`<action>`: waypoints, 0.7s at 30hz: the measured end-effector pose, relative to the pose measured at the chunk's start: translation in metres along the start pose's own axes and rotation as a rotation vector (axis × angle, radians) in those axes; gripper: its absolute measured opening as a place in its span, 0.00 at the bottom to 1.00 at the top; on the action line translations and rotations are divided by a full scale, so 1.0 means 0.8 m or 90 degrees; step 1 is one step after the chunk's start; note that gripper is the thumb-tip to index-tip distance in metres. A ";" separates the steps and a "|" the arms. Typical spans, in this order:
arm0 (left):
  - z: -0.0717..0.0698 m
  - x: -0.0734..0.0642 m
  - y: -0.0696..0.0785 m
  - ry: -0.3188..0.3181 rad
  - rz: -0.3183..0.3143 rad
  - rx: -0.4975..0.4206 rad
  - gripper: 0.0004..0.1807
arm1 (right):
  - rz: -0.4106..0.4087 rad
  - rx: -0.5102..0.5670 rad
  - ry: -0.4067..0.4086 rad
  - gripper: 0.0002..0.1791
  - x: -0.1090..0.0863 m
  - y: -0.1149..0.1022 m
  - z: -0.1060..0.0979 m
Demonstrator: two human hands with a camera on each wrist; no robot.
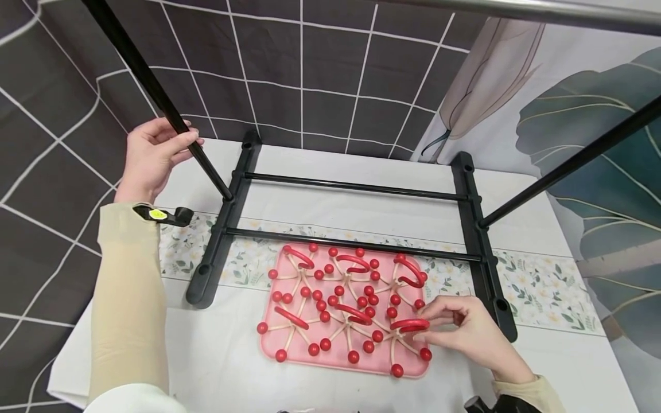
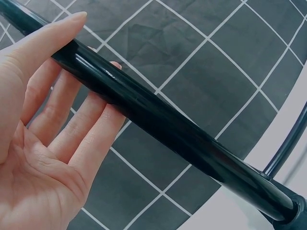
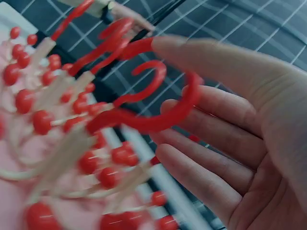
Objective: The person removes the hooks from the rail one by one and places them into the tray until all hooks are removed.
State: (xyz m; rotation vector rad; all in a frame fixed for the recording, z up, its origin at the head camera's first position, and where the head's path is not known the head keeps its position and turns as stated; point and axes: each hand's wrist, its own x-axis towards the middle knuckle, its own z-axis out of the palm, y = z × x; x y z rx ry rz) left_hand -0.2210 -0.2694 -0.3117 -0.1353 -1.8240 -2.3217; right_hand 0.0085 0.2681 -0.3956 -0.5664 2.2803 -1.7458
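My left hand (image 1: 155, 152) holds a slanting black pole (image 1: 155, 86) of a rack; in the left wrist view the thumb lies across one side and the fingertips touch the other. A pink tray (image 1: 335, 362) carries several hangers, each with a red hook on top and beige arms ending in red balls. At the tray's right front, my right hand (image 1: 467, 332) pinches the red hook (image 3: 158, 120) of one hanger. In the right wrist view the thumb is at the hook's tip and the fingers are behind its curve.
The rack's black base (image 1: 356, 186) stands on the white table (image 1: 227, 344), with two crossbars between its feet. The front crossbar runs along the tray's back edge. A metal rail (image 1: 558, 14) passes overhead. A second slanting pole (image 1: 573, 160) rises at the right. Dark checked cloth (image 1: 330, 69) hangs behind.
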 end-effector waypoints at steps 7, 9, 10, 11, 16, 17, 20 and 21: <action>0.000 -0.003 -0.001 0.001 0.000 0.008 0.17 | -0.248 0.107 0.152 0.23 0.004 -0.043 -0.042; 0.000 -0.004 -0.001 0.003 0.000 0.014 0.17 | -0.306 0.142 0.260 0.17 0.008 -0.061 -0.059; -0.001 -0.005 -0.001 0.004 0.001 0.017 0.17 | -0.326 0.154 0.321 0.13 0.010 -0.069 -0.067; 0.000 -0.004 -0.002 0.004 0.002 0.019 0.18 | -0.337 0.159 0.377 0.11 0.011 -0.075 -0.076; 0.003 -0.002 -0.001 -0.003 0.008 0.016 0.17 | -0.222 0.064 0.663 0.11 0.015 -0.080 -0.121; 0.004 -0.002 0.000 -0.004 0.010 0.022 0.17 | -0.157 0.026 0.711 0.13 0.015 -0.079 -0.131; 0.008 -0.005 -0.003 -0.014 0.025 0.114 0.18 | 0.065 -0.085 0.794 0.18 0.017 -0.075 -0.158; 0.008 -0.008 -0.005 -0.016 0.027 0.170 0.20 | 0.099 -0.102 0.799 0.19 0.017 -0.070 -0.165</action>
